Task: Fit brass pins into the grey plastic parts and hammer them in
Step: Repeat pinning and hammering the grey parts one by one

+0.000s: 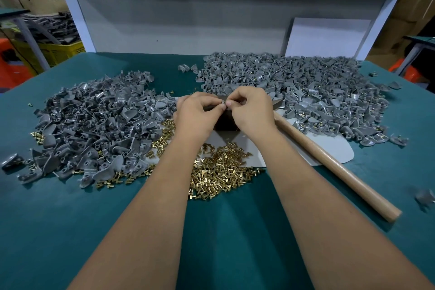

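My left hand and my right hand meet at the middle of the table, fingertips pinched together on one small grey plastic part. Whether a brass pin sits in it is hidden by my fingers. Under my hands stands a dark block on a grey sheet. A heap of loose brass pins lies just in front of it. The hammer's wooden handle lies to the right of my right forearm, its head hidden behind my right hand.
A big pile of grey plastic parts covers the left of the green table. A second, larger pile, some parts showing brass, fills the back right. One stray grey part lies at the right edge. A white board leans at the back.
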Tool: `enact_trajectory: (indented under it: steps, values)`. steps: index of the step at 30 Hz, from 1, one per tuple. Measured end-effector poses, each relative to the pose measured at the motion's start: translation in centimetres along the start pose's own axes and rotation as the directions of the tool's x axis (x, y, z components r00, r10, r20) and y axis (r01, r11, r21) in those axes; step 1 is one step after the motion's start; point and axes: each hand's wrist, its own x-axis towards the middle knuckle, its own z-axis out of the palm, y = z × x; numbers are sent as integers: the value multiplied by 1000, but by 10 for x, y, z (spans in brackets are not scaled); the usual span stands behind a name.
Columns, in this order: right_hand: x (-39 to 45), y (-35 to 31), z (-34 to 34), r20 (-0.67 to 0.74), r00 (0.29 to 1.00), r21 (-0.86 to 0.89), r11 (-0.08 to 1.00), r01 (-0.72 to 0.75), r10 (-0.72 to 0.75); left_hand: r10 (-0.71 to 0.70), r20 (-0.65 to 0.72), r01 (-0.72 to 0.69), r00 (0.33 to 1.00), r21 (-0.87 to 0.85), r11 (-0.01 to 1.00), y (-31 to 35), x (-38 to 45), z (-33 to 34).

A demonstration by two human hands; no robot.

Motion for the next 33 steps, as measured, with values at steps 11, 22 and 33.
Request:
enact_trajectory:
  steps: [11,22,33]
  values:
    - [-10,5,-5,10,1000,192,981,7,-9,-20,-7,20,1000,11,1000,-1,0,-1]
    - [-19,27,-50,-291,948,-237,950,-204,132,-50,-2,50,999,31,998,-3,-2,1]
    - [-40,26,-66,-13,975,-780,609,-147,220,-56,-14,57,998,51,997,0,-5,0]
